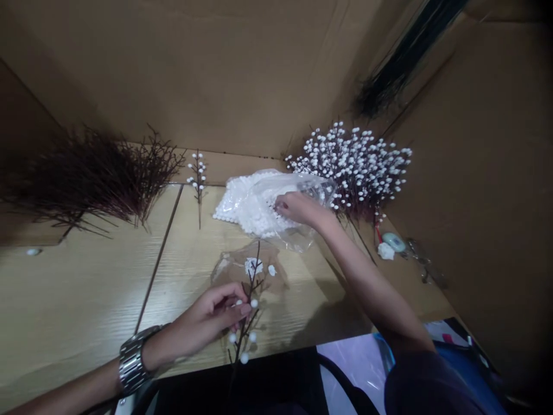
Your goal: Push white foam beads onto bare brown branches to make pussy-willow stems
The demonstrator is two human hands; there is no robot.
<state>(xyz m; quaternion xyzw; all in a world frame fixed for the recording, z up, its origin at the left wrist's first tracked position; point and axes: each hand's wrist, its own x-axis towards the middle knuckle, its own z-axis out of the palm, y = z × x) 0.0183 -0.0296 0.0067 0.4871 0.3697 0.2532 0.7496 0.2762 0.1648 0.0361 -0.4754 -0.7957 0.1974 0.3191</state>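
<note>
My left hand [227,308] pinches a dark artificial twig [253,276] upright near the table's front edge. Several white berries sit on the twig's lower branches, while its upper tips are bare. Farther back, my right hand [298,207] reaches into the opening of a clear plastic bag [254,202] full of small white berries. Its fingertips are bent together among the berries, and whether they hold one is hidden. Below the bag, a brown patch [224,268] on the table bears white blobs [254,266] that look like glue.
Bare brown twigs [95,173] are heaped at the left. One berried twig [199,178] lies left of the bag; a pile of berried twigs [354,161] is at the right. Cardboard walls [216,75] surround the table. A pale green oval object [394,242] lies at right.
</note>
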